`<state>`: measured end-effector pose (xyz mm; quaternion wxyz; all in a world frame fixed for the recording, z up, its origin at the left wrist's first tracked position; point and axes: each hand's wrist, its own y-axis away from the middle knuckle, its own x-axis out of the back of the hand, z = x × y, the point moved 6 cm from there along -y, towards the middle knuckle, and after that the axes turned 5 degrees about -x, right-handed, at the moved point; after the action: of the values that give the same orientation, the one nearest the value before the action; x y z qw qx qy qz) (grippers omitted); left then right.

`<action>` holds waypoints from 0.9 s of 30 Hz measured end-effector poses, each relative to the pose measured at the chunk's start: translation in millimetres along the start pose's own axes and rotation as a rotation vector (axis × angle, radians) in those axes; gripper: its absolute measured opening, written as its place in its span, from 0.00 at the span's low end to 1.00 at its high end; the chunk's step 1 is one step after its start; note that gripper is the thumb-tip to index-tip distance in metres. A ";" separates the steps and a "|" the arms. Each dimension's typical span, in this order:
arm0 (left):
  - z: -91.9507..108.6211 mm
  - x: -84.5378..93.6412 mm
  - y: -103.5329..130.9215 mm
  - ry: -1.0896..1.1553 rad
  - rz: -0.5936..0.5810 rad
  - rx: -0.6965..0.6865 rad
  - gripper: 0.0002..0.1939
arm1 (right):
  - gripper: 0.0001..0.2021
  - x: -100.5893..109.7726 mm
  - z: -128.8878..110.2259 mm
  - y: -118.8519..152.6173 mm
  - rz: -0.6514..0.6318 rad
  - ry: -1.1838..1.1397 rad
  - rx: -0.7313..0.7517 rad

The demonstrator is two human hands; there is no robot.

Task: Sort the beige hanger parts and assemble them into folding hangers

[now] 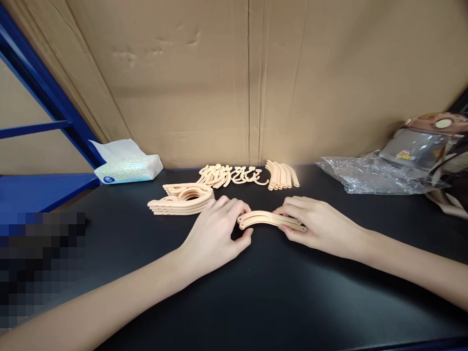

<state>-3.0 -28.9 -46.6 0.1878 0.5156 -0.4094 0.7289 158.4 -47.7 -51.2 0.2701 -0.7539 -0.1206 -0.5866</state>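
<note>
Two curved beige plastic arms (265, 218) lie together, one along the other, between my hands at the middle of the black table. My right hand (310, 222) is closed on their right end, thumb below and fingers above. At their left end, my left hand (223, 229) has its fingertips against the pieces, its thumb held apart below them. Just left of that hand sits a stack of beige hanger parts (179, 206) with round openings. Behind are small beige hooks (217, 175) and a row of curved beige arms (281, 175).
A tissue pack (127, 168) lies at the back left by a blue metal frame (47, 78). Crumpled clear plastic (369, 174) and a bottle with a brown lid (417, 141) are at the back right. Cardboard (183, 97) stands behind the black table (263, 302).
</note>
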 end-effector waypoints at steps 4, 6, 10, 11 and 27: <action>-1.7 -4.7 0.2 0.065 -0.048 0.018 0.04 | 0.09 -3.0 0.4 0.6 -0.024 -0.042 -0.013; -1.8 -5.2 0.2 0.049 -0.050 0.013 0.04 | 0.09 -4.9 1.2 0.2 -0.041 -0.068 -0.025; -2.1 -4.8 0.0 0.013 -0.060 0.004 0.04 | 0.11 -7.5 5.9 -2.2 -0.049 -0.095 -0.036; -2.2 -4.5 -0.1 -0.003 -0.065 0.002 0.04 | 0.11 -7.9 7.4 -2.7 -0.050 -0.105 -0.035; 0.4 -4.1 0.8 -0.017 -0.158 -0.104 0.10 | 0.20 -11.8 7.3 -0.2 -0.087 -0.115 0.140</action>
<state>-1.7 -29.1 -50.6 0.2677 0.5420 -0.4063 0.6852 160.9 -42.0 -63.5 0.2889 -0.7598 -0.2092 -0.5437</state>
